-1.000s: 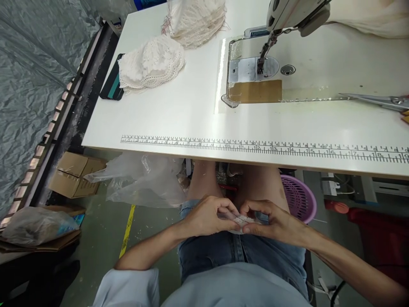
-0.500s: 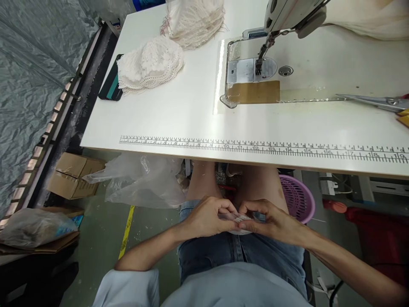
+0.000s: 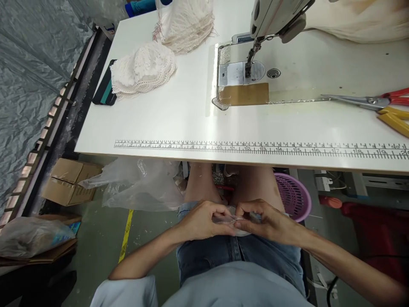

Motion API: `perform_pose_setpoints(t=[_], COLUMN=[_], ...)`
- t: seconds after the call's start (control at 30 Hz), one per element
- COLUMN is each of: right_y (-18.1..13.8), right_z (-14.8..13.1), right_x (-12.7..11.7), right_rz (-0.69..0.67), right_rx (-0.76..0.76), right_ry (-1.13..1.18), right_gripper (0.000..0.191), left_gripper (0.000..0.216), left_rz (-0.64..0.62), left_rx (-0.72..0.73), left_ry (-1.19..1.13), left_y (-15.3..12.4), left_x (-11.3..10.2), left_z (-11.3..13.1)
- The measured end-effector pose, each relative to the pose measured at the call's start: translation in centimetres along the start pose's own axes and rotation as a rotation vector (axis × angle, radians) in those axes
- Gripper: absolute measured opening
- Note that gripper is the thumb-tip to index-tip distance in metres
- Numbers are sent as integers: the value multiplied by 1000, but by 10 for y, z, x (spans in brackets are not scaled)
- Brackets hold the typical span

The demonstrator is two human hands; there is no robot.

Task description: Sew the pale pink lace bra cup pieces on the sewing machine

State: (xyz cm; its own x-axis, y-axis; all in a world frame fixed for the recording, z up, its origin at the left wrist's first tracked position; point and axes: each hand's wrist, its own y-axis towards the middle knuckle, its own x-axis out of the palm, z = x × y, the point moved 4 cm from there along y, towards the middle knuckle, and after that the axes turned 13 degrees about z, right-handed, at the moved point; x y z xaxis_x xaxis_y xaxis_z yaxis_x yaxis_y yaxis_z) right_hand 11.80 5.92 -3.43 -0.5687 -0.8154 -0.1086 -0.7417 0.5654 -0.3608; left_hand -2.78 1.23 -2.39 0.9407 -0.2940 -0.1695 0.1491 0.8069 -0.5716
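My left hand (image 3: 204, 219) and my right hand (image 3: 266, 221) meet over my lap, below the table's front edge. Both pinch a small pale piece of lace fabric (image 3: 238, 222) between fingertips, mostly hidden by the fingers. On the white sewing table (image 3: 191, 119) lie a heap of white lace pieces (image 3: 142, 70) and a taller stack of cream lace (image 3: 187, 21) at the back. The sewing machine's needle and foot (image 3: 249, 68) stand over the metal plate, far from both hands.
Scissors with red and yellow handles (image 3: 380, 104) lie at the table's right. A printed ruler (image 3: 255, 148) runs along the front edge. A dark phone (image 3: 104, 87) sits under the lace heap. Below are a purple basket (image 3: 294, 196), a plastic bag (image 3: 140, 183) and cardboard boxes (image 3: 68, 181).
My hands stay together on the small piece, fingers shifting slightly. The view has swung a little right and down, bringing the scissors' handles into sight.
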Motion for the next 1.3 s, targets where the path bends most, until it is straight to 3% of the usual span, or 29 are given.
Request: perform_pose_setpoints(t=[0.5,0.7,0.83,1.03,1.3], right_y=[-2,-1,-1,-2,-1], right_z=[0,2,5,4,-4], right_x=[5,8,10,4,-2], right_rz=[42,2,-50,-6,23], right_rx=[26,100,127,88,63], right_ry=[-50,146,258,302,252], right_gripper=[28,31,32,32,35], left_gripper=[18,23,23,31,28], left_rz=[-91,-125,-152,-150,-92], left_rx=[-64,-62,-43,5,16], left_ry=[-92,-52,-74,-3,-62], left_y=[-4,-4,-2,2,4], left_x=[-2,-6,-10,-13,-9], left_z=[-9,-13,-8,8,10])
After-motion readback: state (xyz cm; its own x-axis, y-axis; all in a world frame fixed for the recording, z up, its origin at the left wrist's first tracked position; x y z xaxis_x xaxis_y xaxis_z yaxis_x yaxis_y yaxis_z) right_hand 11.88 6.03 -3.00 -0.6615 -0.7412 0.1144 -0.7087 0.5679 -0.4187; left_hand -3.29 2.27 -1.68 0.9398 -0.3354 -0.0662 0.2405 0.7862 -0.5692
